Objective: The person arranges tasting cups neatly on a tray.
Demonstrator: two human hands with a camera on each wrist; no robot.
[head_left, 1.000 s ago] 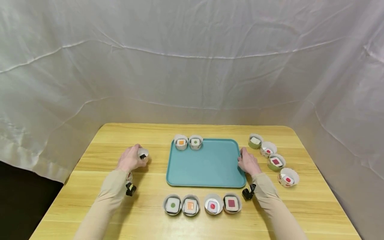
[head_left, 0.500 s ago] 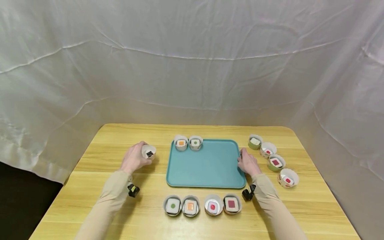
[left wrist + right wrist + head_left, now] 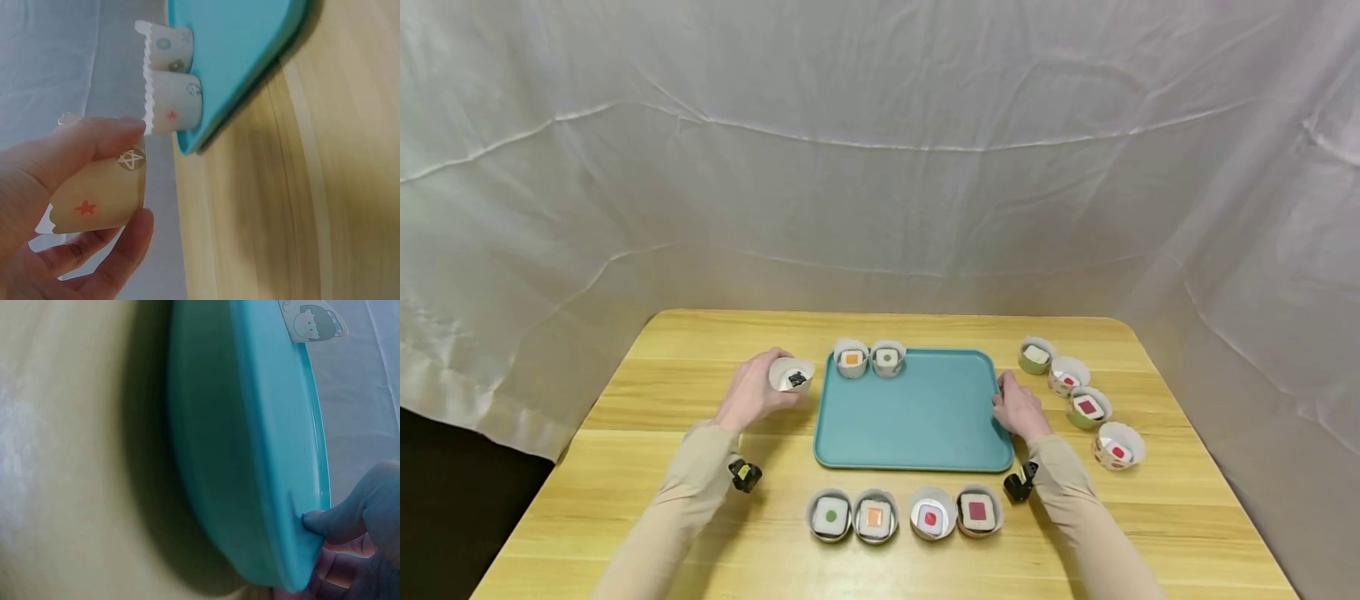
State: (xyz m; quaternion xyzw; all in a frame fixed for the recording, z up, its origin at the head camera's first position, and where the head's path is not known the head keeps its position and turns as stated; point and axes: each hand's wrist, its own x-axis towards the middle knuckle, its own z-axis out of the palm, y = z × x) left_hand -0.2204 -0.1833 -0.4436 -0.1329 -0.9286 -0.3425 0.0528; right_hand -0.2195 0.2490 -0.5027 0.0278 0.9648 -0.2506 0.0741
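My left hand [image 3: 751,395] holds a paper baking cup [image 3: 782,372] with a small black-and-white piece inside, just off the tray's left edge. In the left wrist view thumb and fingers pinch that cup, printed with stars, from two sides. My right hand [image 3: 1021,410] grips the right rim of the teal tray [image 3: 917,417]; its thumb lies over the rim in the right wrist view, the other fingers partly hidden beneath. Two paper cups, one with an orange-marked white block [image 3: 852,359], the other with a green-dotted block [image 3: 887,358], stand at the tray's back left corner.
Before the tray stand cups in two pairs, with green-dotted [image 3: 831,517], orange-marked [image 3: 875,518], red-dotted [image 3: 930,519] and maroon-marked blocks [image 3: 977,512]. Several more cups, including a green one [image 3: 1034,357] and a patterned one [image 3: 1118,446], line the table's right side. Pale cloth [image 3: 880,167] hangs behind.
My left hand has carried the baking cup rightward and slightly back, up to the tray's left edge. The right hand stays on the tray rim.
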